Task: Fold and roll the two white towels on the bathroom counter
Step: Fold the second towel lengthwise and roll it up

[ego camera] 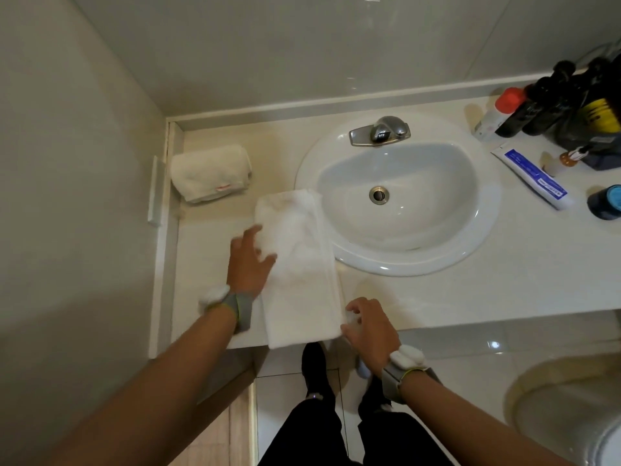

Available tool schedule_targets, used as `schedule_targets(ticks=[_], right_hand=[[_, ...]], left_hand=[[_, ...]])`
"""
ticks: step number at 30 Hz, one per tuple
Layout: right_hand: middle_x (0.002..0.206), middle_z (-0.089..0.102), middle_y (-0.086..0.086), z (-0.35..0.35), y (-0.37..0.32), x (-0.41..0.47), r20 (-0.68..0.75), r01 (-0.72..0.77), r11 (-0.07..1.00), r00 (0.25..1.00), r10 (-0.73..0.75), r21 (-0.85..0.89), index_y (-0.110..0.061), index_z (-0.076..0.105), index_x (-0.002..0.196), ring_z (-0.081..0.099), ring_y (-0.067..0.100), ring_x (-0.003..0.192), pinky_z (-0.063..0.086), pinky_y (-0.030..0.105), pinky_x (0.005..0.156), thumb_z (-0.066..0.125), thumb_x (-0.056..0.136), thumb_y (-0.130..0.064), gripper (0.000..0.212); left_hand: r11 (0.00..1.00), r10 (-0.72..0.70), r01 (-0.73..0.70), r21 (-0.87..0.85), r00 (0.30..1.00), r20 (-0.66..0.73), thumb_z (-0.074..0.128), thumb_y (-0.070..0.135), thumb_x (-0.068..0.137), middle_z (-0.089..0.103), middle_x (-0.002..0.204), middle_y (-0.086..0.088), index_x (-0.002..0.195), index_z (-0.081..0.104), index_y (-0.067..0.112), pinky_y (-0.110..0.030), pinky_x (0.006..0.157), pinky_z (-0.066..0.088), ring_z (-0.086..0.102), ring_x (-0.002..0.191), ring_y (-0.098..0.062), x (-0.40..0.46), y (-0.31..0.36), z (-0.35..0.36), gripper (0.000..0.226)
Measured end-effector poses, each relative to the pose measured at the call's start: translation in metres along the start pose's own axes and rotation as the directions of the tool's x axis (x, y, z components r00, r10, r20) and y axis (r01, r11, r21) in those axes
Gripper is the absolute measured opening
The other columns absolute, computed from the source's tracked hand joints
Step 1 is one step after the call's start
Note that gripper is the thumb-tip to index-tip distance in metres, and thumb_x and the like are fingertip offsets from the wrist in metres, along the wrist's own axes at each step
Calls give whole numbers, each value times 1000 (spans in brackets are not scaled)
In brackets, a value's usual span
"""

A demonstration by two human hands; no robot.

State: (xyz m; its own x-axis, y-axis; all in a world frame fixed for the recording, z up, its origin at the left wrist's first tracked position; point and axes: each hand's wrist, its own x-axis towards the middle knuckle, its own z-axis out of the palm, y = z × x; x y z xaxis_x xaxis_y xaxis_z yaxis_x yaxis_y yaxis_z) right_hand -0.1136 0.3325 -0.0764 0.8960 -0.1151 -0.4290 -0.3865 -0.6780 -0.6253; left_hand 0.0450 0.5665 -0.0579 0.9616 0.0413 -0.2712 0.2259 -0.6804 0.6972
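A white towel, folded into a long narrow strip, lies on the counter left of the sink, running from the front edge toward the back. My left hand rests flat on its left side with the fingers spread. My right hand pinches the strip's near right corner at the counter's front edge. A second white towel, rolled up, sits in the back left corner against the wall.
The white sink with a chrome faucet fills the counter's middle. Dark bottles, a toothpaste tube and a blue-lidded jar crowd the right side. A toilet stands at lower right.
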Motion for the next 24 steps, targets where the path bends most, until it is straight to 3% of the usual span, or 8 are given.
schedule_targets(ticks=[4, 7, 9, 13, 16, 19, 21, 24], right_hand=[[116, 55, -1, 8, -12, 4, -19, 303, 941, 951, -309, -152, -25, 59, 115, 53, 18, 103, 49, 30, 83, 64, 82, -28, 34], [118, 58, -1, 17, -19, 6, 121, 464, 846, 886, -448, -263, -27, 58, 117, 54, 20, 104, 50, 35, 77, 67, 77, -29, 41], [118, 61, 1, 23, -20, 7, 251, 522, 784, 852, -460, -336, -25, 59, 116, 58, 23, 104, 52, 36, 77, 73, 70, -29, 47], [116, 64, 2, 31, -18, 7, 358, 537, 699, 841, -405, -471, -25, 61, 109, 65, 25, 101, 54, 36, 76, 82, 49, -32, 64], [112, 63, 2, 34, -19, 9, 355, 536, 663, 844, -402, -523, -25, 60, 105, 63, 25, 98, 54, 37, 75, 83, 44, -28, 66], [109, 61, 3, 36, -21, 11, 350, 535, 631, 845, -405, -562, -22, 60, 105, 61, 26, 95, 53, 40, 77, 82, 47, -24, 62], [103, 61, 3, 37, -24, 13, 323, 519, 618, 854, -409, -590, -21, 60, 101, 60, 26, 90, 52, 40, 75, 80, 49, -19, 56], [96, 59, 4, 36, -26, 20, 298, 523, 593, 847, -440, -612, -18, 58, 95, 58, 27, 82, 50, 39, 70, 78, 50, -11, 50]], left_hand=[[977, -213, 212, 16, 975, 65, 76, 28, 84, 56, 122, -12, 139, 49, 27, -33, 85, 54, 63, 94, -19, -87, -43, 12, 61], [918, -384, 390, -72, 920, 85, 75, 30, 85, 58, 115, -8, 139, 47, 23, -34, 83, 53, 61, 84, -8, -135, -55, 22, 61], [884, -406, 430, -184, 900, 158, 75, 24, 86, 63, 104, -3, 139, 45, 21, -30, 79, 52, 62, 84, -4, -154, -53, 29, 61], [853, -394, 429, -297, 903, 171, 73, 19, 88, 71, 96, 2, 132, 44, 33, -27, 74, 52, 71, 90, -16, -161, -49, 35, 55], [912, -340, 356, -204, 934, 107, 70, 28, 89, 69, 93, 10, 135, 42, 36, -28, 73, 52, 69, 86, -11, -156, -45, 35, 54], [963, -225, 230, -140, 973, 46, 60, 28, 95, 67, 79, 6, 130, 46, 45, -30, 73, 53, 66, 75, -7, -153, -39, 31, 41], [979, -160, 162, -124, 987, 25, 55, 24, 98, 67, 75, 1, 117, 60, 38, -26, 69, 51, 63, 71, -6, -150, -39, 28, 24], [984, -141, 143, -109, 990, 27, 58, 22, 97, 67, 75, 2, 106, 68, 31, -27, 70, 50, 63, 73, -3, -141, -45, 26, 17]])
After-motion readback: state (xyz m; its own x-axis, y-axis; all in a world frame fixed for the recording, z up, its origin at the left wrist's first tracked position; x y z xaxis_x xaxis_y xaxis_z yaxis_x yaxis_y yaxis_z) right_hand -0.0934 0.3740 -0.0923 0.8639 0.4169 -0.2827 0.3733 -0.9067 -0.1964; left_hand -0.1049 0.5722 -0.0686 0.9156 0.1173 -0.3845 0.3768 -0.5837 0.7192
